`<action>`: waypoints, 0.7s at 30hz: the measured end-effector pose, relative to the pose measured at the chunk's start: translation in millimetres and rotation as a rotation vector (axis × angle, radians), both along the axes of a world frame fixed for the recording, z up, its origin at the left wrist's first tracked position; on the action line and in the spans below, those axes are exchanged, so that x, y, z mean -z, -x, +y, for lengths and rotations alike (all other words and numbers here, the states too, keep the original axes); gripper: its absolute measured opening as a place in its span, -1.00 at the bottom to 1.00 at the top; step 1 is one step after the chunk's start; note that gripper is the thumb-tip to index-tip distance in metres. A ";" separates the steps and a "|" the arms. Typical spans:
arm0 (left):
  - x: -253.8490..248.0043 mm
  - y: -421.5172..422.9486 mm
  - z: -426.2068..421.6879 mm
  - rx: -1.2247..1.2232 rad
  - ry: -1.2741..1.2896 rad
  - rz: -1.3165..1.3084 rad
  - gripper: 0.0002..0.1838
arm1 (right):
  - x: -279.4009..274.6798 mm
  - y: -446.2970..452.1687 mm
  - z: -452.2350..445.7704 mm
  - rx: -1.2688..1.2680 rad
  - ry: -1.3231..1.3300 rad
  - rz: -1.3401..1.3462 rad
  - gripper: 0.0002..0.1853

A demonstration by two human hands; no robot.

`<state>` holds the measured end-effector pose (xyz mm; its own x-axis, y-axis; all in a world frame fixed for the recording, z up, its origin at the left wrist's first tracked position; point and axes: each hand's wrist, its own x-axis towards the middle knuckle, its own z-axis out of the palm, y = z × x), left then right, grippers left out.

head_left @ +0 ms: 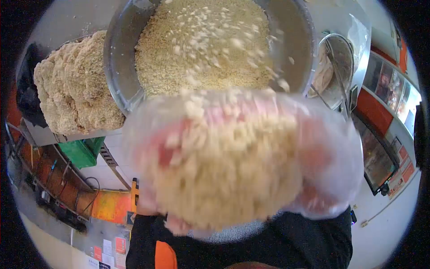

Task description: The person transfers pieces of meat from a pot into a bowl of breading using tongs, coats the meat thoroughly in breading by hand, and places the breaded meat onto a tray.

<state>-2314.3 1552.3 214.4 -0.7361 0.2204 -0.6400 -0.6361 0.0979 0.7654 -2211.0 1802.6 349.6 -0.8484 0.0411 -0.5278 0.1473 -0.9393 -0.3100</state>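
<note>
1. The left hand (156, 148), in clear plastic, grips the left side of a crumb-coated piece (228, 170), blurred.
2. The right hand (318, 152), likewise covered, clasps its right side.
3. The piece is held up at the near side of the bowl (298, 40); loose crumbs (201, 67) fly above the bowl.
4. Coated pieces (80, 85) lie left of the bowl.

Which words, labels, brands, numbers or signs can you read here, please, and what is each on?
None can be read.
Red and white sheets, lower left: print too small and blurred.
Posters, right edge: marked, but too small and blurred.
</note>
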 end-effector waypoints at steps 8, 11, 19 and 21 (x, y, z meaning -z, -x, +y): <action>-8.7 -3.2 -2.6 -0.016 0.048 0.137 -0.46 | -17.6 -14.0 -6.2 -0.147 -0.336 0.045 -0.38; -9.9 -0.9 -1.1 -0.021 0.050 0.098 -0.47 | -24.0 -16.6 -6.1 -0.205 -0.527 0.087 -0.37; -19.0 -1.7 7.0 -0.029 0.015 0.110 -0.50 | -18.3 -20.0 -4.2 -0.421 -1.353 0.095 -0.36; 7.6 -4.5 -14.5 -0.009 0.084 0.150 -0.51 | -11.8 -19.5 -1.8 -0.466 -1.540 0.063 -0.36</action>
<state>-2309.8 1537.8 206.8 -0.8265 0.1636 -0.5387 -0.5166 0.1599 0.8412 -2191.5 1800.8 361.4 -0.9561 0.2177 -0.1962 0.2678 0.3766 -0.8868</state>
